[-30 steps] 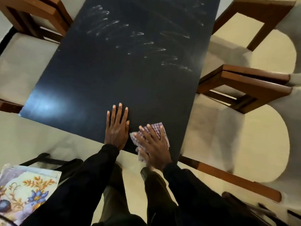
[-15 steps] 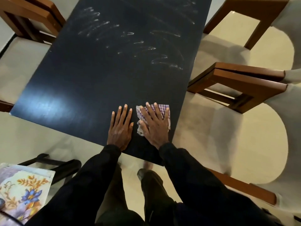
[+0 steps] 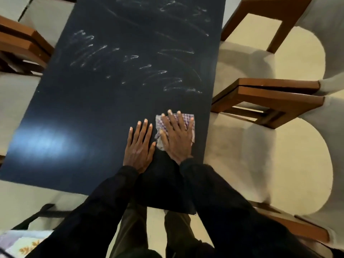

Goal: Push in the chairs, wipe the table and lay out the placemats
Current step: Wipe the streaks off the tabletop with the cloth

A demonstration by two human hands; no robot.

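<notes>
Checked purple cloth [image 3: 186, 117] lies flat near the tabletop's [image 3: 89, 108] near right corner, with the right hand [image 3: 176, 140] pressing on it, fingers straight and spread. The left hand [image 3: 139, 148] rests flat just beside it, fingers straight. White streaks [image 3: 167, 79] lie farther up, and wooden chairs [image 3: 275, 94] line the right edge.

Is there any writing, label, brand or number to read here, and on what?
None. The white marks on the dark table are smears, not letters. The checked cloth under the right hand shows only a pattern; the placemat corner shows blurred flowers, no words.
</notes>
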